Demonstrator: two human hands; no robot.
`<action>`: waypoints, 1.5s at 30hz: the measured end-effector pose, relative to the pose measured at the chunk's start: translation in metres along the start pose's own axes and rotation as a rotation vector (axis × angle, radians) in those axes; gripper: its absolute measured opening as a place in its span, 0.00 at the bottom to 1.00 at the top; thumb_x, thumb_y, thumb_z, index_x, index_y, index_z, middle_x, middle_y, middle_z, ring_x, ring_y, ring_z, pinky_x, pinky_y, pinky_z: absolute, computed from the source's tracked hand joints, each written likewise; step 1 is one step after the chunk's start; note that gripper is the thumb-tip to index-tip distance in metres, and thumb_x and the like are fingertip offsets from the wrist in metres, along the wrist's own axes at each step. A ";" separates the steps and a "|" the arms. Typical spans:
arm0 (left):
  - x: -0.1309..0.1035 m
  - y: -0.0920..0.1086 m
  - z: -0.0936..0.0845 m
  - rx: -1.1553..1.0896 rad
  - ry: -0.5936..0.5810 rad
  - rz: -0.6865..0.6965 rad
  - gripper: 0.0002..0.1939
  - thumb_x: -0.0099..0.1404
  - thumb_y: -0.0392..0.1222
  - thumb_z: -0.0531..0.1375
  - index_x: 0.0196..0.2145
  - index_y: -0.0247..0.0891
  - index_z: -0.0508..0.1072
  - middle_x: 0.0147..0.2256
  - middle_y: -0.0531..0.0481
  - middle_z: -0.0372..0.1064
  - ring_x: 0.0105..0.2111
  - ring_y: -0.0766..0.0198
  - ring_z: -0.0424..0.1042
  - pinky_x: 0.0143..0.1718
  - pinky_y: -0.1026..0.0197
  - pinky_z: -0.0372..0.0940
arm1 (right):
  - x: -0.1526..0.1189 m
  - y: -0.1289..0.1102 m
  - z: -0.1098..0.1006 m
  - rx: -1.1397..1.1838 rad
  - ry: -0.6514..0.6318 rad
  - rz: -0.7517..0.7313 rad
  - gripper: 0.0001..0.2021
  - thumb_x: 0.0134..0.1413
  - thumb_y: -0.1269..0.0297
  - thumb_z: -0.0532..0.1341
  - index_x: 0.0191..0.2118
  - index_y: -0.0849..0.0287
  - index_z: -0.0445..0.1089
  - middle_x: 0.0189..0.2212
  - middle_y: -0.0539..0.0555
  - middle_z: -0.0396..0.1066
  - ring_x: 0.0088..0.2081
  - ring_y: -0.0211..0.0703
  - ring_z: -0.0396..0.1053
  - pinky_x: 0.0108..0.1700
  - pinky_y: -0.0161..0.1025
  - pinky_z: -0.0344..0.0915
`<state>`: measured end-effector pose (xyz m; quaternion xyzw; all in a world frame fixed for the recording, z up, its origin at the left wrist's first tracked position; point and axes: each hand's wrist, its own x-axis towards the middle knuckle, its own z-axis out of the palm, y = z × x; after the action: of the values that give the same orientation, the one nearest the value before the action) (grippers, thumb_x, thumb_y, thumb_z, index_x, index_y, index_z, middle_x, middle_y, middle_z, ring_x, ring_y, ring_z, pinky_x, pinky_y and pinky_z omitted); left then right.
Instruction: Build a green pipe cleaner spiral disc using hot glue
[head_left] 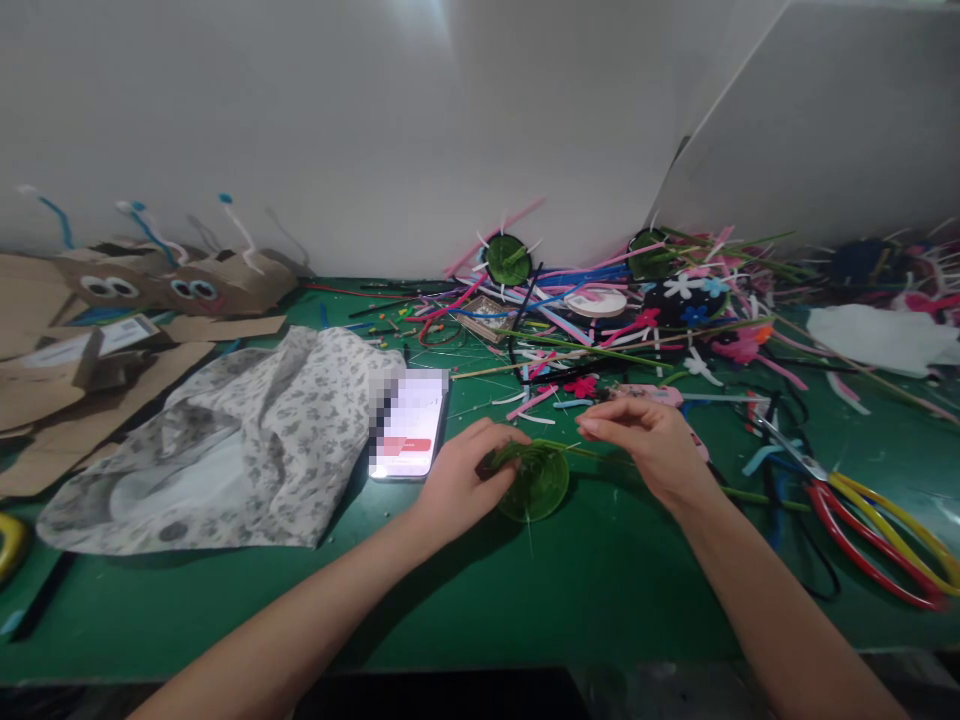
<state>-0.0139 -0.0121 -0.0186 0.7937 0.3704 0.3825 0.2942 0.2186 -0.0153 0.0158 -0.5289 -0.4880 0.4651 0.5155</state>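
Note:
A round green disc (541, 488) of coiled material is held by its left edge between the fingers and thumb of my left hand (472, 470). Green stems stick out from it to the right, passing under my right hand (645, 440). The fingertips of my right hand are pinched together just up and right of the disc; a thin, pale tip shows near them, but what they hold is too small to name. A fine thread hangs below the disc.
A lit phone (409, 425) and a patterned cloth (262, 440) lie left, beside cardboard pieces (150, 390). Pipe cleaners (555, 320) are heaped at the back. Red-handled scissors (862, 530) and yellow-handled ones lie right. The green table (585, 610) ends in front.

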 end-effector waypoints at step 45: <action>0.000 0.001 0.000 -0.001 -0.005 -0.006 0.17 0.59 0.26 0.58 0.43 0.43 0.71 0.38 0.52 0.69 0.37 0.63 0.69 0.35 0.62 0.63 | 0.004 0.004 -0.001 0.022 0.013 -0.024 0.13 0.29 0.61 0.76 0.26 0.55 0.78 0.28 0.52 0.76 0.33 0.41 0.72 0.39 0.38 0.69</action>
<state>-0.0136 -0.0127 -0.0180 0.7933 0.3718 0.3798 0.2969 0.2204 -0.0115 0.0117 -0.5203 -0.4859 0.4606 0.5300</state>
